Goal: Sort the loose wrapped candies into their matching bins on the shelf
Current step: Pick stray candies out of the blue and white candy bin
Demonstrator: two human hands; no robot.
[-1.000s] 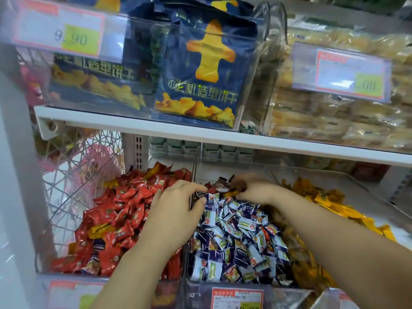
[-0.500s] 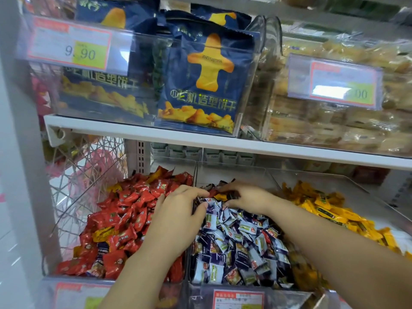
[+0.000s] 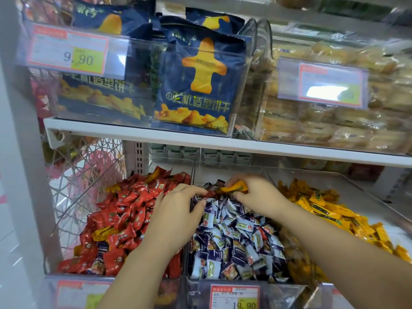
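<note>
- Left of the middle bin (image 3: 281, 294) I see the red bin (image 3: 48, 267), a clear tub heaped with red candies (image 3: 127, 210). A few strays lie in its near half: one yellow wrapper (image 3: 103, 233) and one dark blue wrapper (image 3: 101, 253).
- My view of the left hand (image 3: 176, 210) has it lying over the wall shared by the red bin and the middle bin. Its fingers bend down into the far end of the middle bin. I cannot tell whether they hold anything.
- Above the middle bin, on the white shelf board (image 3: 223, 144), a clear tub holds navy biscuit bags (image 3: 196, 85). Its front carries a 9.90 price tag (image 3: 69, 52).
- The middle bin itself is piled with blue-and-white candies (image 3: 236, 237), with a few odd wrappers mixed in.
- The right hand (image 3: 258, 197) is at the far end of the middle bin, fingers curled, pinching a yellow candy (image 3: 235, 188) just above the pile.
- Right of the middle bin, the yellow bin (image 3: 356, 186) holds yellow candies (image 3: 323, 208).
- Above and right of the middle bin, another clear tub holds pale wrapped pastries (image 3: 334, 132).
</note>
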